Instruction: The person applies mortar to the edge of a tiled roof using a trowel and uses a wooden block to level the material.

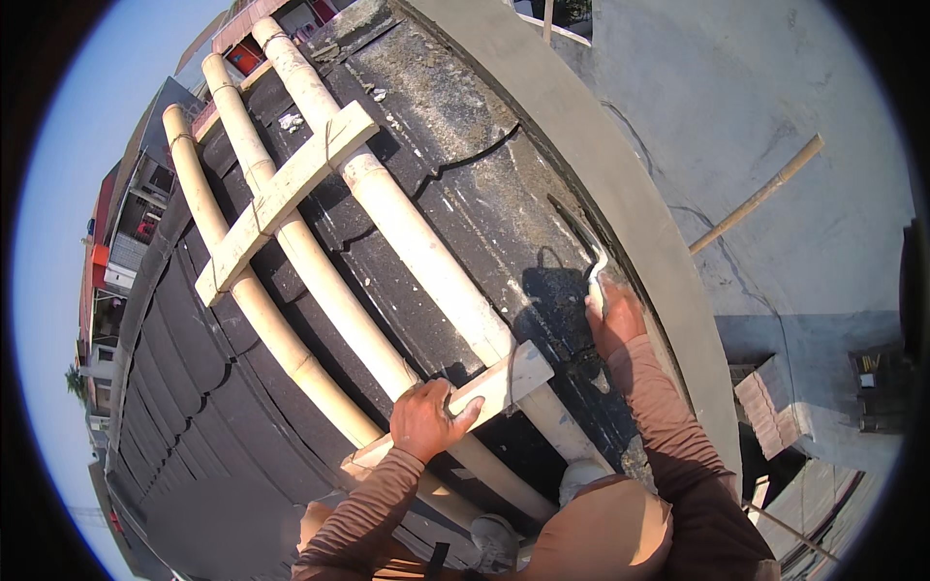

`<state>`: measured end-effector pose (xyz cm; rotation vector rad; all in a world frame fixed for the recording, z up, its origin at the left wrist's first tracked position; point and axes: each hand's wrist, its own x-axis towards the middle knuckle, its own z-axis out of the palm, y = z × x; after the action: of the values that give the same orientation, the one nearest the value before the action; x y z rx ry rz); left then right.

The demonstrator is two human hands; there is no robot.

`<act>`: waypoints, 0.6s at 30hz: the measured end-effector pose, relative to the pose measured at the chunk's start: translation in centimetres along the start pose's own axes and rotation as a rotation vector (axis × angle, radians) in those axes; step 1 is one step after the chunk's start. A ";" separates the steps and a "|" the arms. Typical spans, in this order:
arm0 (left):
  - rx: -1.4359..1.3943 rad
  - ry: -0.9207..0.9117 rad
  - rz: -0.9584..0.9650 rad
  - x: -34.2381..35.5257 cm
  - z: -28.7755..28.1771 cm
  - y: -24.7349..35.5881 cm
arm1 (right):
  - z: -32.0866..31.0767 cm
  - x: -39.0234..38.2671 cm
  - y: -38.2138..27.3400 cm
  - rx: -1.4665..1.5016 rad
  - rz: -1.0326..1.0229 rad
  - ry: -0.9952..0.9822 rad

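My left hand (422, 420) is closed over a pale wooden crosspiece (509, 380), its thumb lying along the top. That board is fixed across several bamboo poles (417, 237) lying lengthwise up the dark tiled roof (465, 252). In my right hand (618, 315) is a trowel (598, 274), gripped by its light handle. Its pale neck bends in an S, and the thin dark blade, seen nearly edge-on, points up the roof beside the grey plastered wall edge (620, 184). I cannot tell whether the blade touches the tiles.
A second wooden crosspiece (286, 198) is wire-tied over the bamboo farther up. My shoes (496, 540) rest among the poles. On the right, beyond the wall edge, a bamboo pole (760, 194) juts from a grey wall (697, 87). Lower houses (124, 252) stand beyond the roof's left edge.
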<state>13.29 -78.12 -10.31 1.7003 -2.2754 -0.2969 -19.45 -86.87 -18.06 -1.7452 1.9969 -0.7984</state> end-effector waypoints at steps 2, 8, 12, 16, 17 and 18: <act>-0.005 0.016 -0.002 -0.2 0.4 0.1 | -0.2 -0.9 -1.3 0.146 -0.054 -0.016; 0.093 -0.098 -0.007 -0.5 0.9 0.2 | -1.5 -12.0 -1.5 0.551 0.087 -0.126; -0.021 -0.206 -0.012 -0.1 1.6 0.0 | -2.4 -17.5 -0.5 0.563 0.249 -0.305; 0.003 -0.346 -0.043 0.9 -0.5 0.1 | -5.0 -14.4 -1.4 0.622 0.116 -0.215; -0.003 -0.370 -0.067 1.0 -1.1 0.1 | -4.8 -12.9 -1.7 0.623 0.068 -0.227; -0.028 -0.417 -0.091 1.3 -1.4 0.2 | -4.8 -11.5 -2.1 0.611 0.024 -0.237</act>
<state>13.22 -79.33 -8.79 1.8720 -2.4573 -0.7637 -18.90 -74.92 -14.09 -1.3753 1.4154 -1.0065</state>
